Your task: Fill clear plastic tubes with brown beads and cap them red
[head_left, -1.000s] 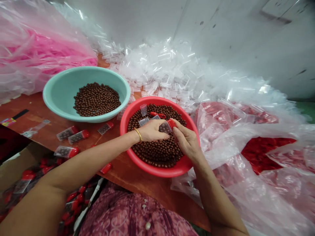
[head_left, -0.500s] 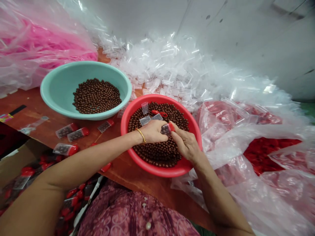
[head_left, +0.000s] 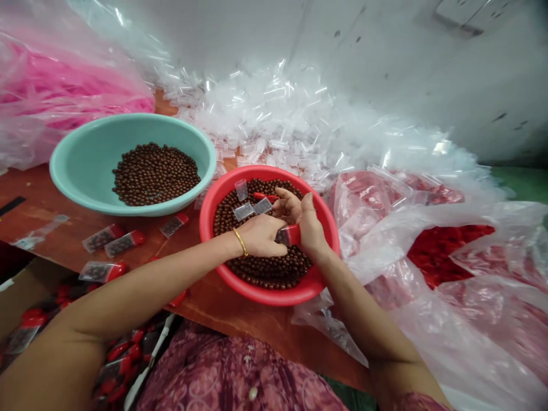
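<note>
Over the red bowl (head_left: 269, 294), my left hand (head_left: 259, 235) is closed around a small clear plastic container with a red cap (head_left: 290, 234). Dark balls show through its wall. My right hand (head_left: 310, 228) has its fingers stretched out, and its palm is against the capped end. Glossy brown balls (head_left: 268, 267) fill much of the bowl beneath. On them lie two clear flat containers (head_left: 244, 212), a clear tapered cup (head_left: 241, 189) and a red cap piece (head_left: 262, 196), partly hidden beside my right fingers.
Left of the red bowl stands a teal bowl (head_left: 81, 177) holding more brown balls. Several filled red-capped containers (head_left: 124, 244) lie on the table, others in a box (head_left: 21, 291) below. Clear empty containers (head_left: 274, 120) are heaped behind; plastic bags with red pieces (head_left: 449, 251) lie right.
My right fingers have come off the red cap and stretched out, with the palm now against it. The container has tipped slightly lower in my left hand. The whole view has shifted a little.
</note>
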### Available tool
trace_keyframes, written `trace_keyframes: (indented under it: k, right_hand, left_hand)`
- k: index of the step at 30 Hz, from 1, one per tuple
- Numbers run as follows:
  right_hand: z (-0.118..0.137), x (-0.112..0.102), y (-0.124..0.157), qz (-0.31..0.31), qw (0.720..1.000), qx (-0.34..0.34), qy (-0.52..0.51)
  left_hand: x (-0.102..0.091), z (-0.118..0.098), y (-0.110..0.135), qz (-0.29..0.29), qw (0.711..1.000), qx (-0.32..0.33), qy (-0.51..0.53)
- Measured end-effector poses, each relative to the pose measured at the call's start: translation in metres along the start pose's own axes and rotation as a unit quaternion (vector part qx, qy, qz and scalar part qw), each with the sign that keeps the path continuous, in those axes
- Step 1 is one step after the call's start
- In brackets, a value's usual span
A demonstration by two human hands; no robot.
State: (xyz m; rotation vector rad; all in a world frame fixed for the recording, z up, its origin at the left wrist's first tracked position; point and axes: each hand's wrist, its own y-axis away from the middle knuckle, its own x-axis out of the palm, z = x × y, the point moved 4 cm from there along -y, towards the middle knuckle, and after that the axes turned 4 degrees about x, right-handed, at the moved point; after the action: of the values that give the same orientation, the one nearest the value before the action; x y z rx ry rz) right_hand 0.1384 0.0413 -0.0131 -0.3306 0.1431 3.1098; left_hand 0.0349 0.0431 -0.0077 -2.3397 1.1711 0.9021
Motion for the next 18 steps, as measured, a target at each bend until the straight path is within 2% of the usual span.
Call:
trace_keyframes:
  k: [4, 7, 10, 14, 16, 18]
  right_hand:
    - [-0.006, 0.011, 0.003, 0.071, 0.997, 0.024, 0.029]
    - [-0.007, 0.014, 0.009, 0.087, 0.994, 0.0, 0.071]
    - [-0.003, 0.013, 0.012, 0.062, 0.995, -0.027, 0.077]
    - [0.002, 0.002, 0.005, -0.004, 0.999, -0.032, 0.006]
    - [-0.001, -0.008, 0.001, -0.062, 0.997, -0.047, 0.008]
    - [-0.007, -0.015, -0.003, -0.087, 0.993, -0.052, 0.053]
  left_hand:
    - [0.002, -0.002, 0.004, 0.022, 0.998, 0.008, -0.058]
    - [0.006, -0.001, 0.005, 0.048, 0.993, 0.002, -0.111]
    - [0.009, -0.002, 0.004, 0.05, 0.988, 0.007, -0.149]
    - [-0.003, -0.014, 0.009, -0.012, 0.989, 0.013, -0.144]
    - [-0.019, -0.021, 0.026, -0.054, 0.986, -0.004, -0.158]
    - [-0.039, -0.022, 0.059, -0.09, 0.972, -0.036, -0.214]
